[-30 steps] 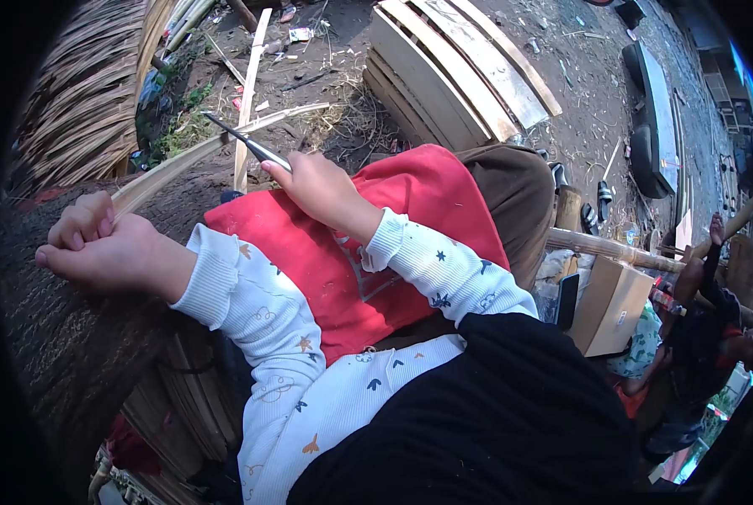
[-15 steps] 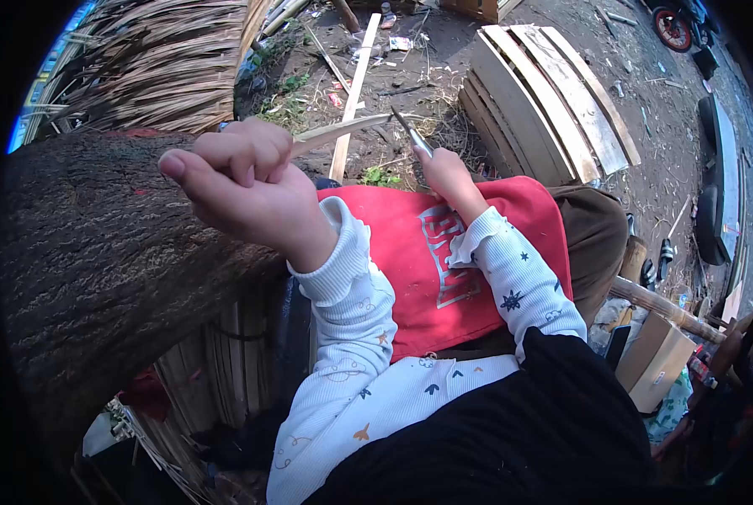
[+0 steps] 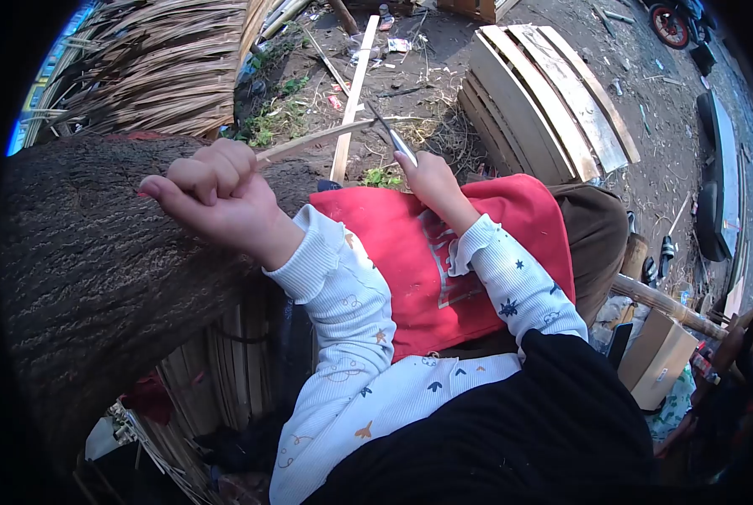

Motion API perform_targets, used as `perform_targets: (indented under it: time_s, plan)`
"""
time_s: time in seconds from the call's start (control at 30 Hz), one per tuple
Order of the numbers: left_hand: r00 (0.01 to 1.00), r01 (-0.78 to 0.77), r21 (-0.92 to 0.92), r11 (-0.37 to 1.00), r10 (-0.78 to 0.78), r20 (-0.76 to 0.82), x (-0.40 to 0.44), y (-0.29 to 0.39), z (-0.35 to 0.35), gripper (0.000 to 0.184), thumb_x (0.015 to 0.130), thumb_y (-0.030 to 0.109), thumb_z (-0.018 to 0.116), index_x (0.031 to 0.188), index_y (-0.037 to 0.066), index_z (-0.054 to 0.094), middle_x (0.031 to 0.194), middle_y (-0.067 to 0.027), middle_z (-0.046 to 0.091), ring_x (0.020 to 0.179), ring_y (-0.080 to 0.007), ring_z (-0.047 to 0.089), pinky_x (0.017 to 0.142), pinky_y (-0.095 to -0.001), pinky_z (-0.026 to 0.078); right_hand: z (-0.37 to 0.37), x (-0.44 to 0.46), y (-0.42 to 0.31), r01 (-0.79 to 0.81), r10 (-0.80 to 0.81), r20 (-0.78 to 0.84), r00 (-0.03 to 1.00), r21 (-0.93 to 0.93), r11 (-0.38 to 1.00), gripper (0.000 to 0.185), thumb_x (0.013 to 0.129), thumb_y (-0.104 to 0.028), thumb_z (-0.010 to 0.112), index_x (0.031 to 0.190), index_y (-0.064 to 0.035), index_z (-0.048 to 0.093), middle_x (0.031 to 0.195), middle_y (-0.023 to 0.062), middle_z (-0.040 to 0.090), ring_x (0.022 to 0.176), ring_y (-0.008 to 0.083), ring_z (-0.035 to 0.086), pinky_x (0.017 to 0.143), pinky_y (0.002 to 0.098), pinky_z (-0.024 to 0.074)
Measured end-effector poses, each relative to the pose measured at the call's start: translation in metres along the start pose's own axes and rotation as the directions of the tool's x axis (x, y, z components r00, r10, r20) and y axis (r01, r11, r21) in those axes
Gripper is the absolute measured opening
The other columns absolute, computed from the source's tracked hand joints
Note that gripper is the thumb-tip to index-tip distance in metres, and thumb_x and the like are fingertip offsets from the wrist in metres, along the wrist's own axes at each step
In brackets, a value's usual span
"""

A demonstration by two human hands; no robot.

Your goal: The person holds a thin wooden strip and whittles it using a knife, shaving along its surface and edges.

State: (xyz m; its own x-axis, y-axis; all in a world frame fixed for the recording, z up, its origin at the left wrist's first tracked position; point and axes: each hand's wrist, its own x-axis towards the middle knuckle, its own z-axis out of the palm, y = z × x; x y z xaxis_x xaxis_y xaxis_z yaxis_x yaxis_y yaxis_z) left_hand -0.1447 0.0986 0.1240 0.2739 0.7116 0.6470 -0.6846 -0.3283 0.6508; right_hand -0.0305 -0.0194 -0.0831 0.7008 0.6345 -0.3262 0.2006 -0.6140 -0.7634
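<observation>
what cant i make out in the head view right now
Near end of the pale strip: head view, hidden by the left hand.
Handle of the knife: head view, covered by the right hand.
Full print on the red cloth: head view, partly behind the right sleeve.
Rest of the motorcycle: head view, cut off by the top edge.

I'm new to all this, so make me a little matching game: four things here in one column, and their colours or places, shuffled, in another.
1. knife
2. strip of wood
3. cloth
4. wooden stack

A. red, with a pale print
B. in the left hand, one end sticking out
C. pale, with gaps between its boards
D. in the right hand

Right pairs: 1-D, 2-B, 3-A, 4-C
</observation>
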Motion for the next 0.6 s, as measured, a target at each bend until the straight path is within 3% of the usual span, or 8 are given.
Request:
perform_targets:
  time_s: [0.03, 0.07, 0.13, 0.23, 0.4, 0.47, 0.57, 0.6]
  plan:
    - [0.999, 0.036, -0.079, 0.996, -0.033, 0.041, 0.000, 0.000, -0.006, 0.054, 0.096, 0.042, 0.021, 0.050, 0.015, 0.021, 0.039, 0.0037, 0.017, 0.034, -0.0095, 0.012, 0.036, -0.0254, 0.011, -0.013, 0.006, 0.004, -0.231, 0.204, 0.207, 0.957, 0.121, 0.965, 0.058, 0.089, -0.047, 0.043, 0.077, 0.0085, 0.054, 0.062, 0.0175, 0.057, 0.047, 0.0259, 0.058, 0.043, 0.0367, 0.0466]
    - [0.994, 0.045, -0.110, 0.993, -0.034, 0.101, 0.000, -0.001, -0.007, 0.054, 0.096, 0.042, 0.021, 0.050, 0.015, 0.021, 0.039, 0.0035, 0.018, 0.034, -0.0095, 0.012, 0.036, -0.0255, 0.011, -0.021, 0.007, 0.010, -0.310, 0.245, 0.273, 0.930, 0.226, 0.924, 0.057, 0.088, -0.046, 0.044, 0.079, 0.0101, 0.053, 0.063, 0.0156, 0.057, 0.045, 0.0221, 0.058, 0.040, 0.0343, 0.0460]
    - [0.977, 0.067, -0.172, 0.983, -0.030, 0.213, -0.001, -0.003, -0.008, 0.054, 0.096, 0.041, 0.020, 0.049, 0.015, 0.020, 0.039, 0.0033, 0.019, 0.033, -0.0096, 0.012, 0.036, -0.0258, 0.010, -0.022, 0.007, 0.008, -0.316, 0.262, 0.264, 0.928, 0.186, 0.930, 0.053, 0.088, -0.042, 0.044, 0.077, 0.0092, 0.054, 0.065, 0.0166, 0.059, 0.048, 0.0256, 0.060, 0.045, 0.0374, 0.0483]
    - [0.979, 0.075, -0.173, 0.982, -0.040, 0.198, -0.003, -0.003, -0.004, 0.054, 0.096, 0.040, 0.019, 0.049, 0.015, 0.019, 0.038, 0.0032, 0.019, 0.033, -0.0096, 0.012, 0.036, -0.0259, 0.010, -0.025, -0.001, -0.005, -0.223, 0.161, 0.254, 0.954, 0.234, 0.946, 0.052, 0.087, -0.042, 0.047, 0.090, 0.0098, 0.052, 0.062, 0.0125, 0.057, 0.045, 0.0218, 0.057, 0.044, 0.0349, 0.0466]
    - [0.997, 0.044, -0.093, 0.995, -0.038, 0.062, 0.000, -0.001, -0.002, 0.053, 0.096, 0.040, 0.022, 0.050, 0.015, 0.020, 0.040, 0.0034, 0.018, 0.035, -0.0092, 0.012, 0.037, -0.0254, 0.010, -0.066, -0.035, -0.055, 0.030, -0.152, 0.253, 0.956, 0.431, 0.902, 0.047, 0.089, -0.044, 0.044, 0.083, 0.0016, 0.051, 0.057, 0.0030, 0.049, 0.043, 0.0103, 0.048, 0.040, 0.0250, 0.0393]
    - [0.997, 0.009, 0.031, 0.999, -0.006, -0.083, 0.001, 0.001, 0.003, 0.052, 0.096, 0.040, 0.024, 0.051, 0.015, 0.021, 0.041, 0.0036, 0.018, 0.036, -0.0089, 0.012, 0.037, -0.0250, 0.010, -0.085, -0.053, -0.074, 0.070, -0.243, 0.240, 0.940, 0.560, 0.826, 0.045, 0.091, -0.042, 0.043, 0.087, 0.0016, 0.051, 0.056, 0.0030, 0.048, 0.043, 0.0102, 0.049, 0.039, 0.0244, 0.0391]
    - [0.970, 0.007, 0.111, 0.994, 0.020, -0.244, 0.002, 0.002, 0.009, 0.049, 0.095, 0.040, 0.031, 0.053, 0.015, 0.022, 0.045, 0.0041, 0.015, 0.040, -0.0081, 0.011, 0.039, -0.0241, 0.010, -0.092, -0.068, -0.084, 0.181, -0.386, 0.036, 0.922, 0.841, 0.510, 0.046, 0.093, -0.045, 0.035, 0.088, -0.0009, 0.049, 0.053, 0.0003, 0.044, 0.041, 0.0069, 0.044, 0.039, 0.0219, 0.0355]
    - [0.953, 0.009, 0.141, 0.990, 0.035, -0.300, 0.002, 0.002, 0.014, 0.049, 0.094, 0.040, 0.033, 0.054, 0.015, 0.021, 0.046, 0.0043, 0.015, 0.042, -0.0078, 0.011, 0.040, -0.0240, 0.010, -0.087, -0.071, -0.084, 0.253, -0.404, -0.050, 0.913, 0.849, 0.465, 0.048, 0.093, -0.047, 0.032, 0.087, -0.0017, 0.047, 0.054, 0.0010, 0.044, 0.042, 0.0078, 0.045, 0.038, 0.0223, 0.0363]
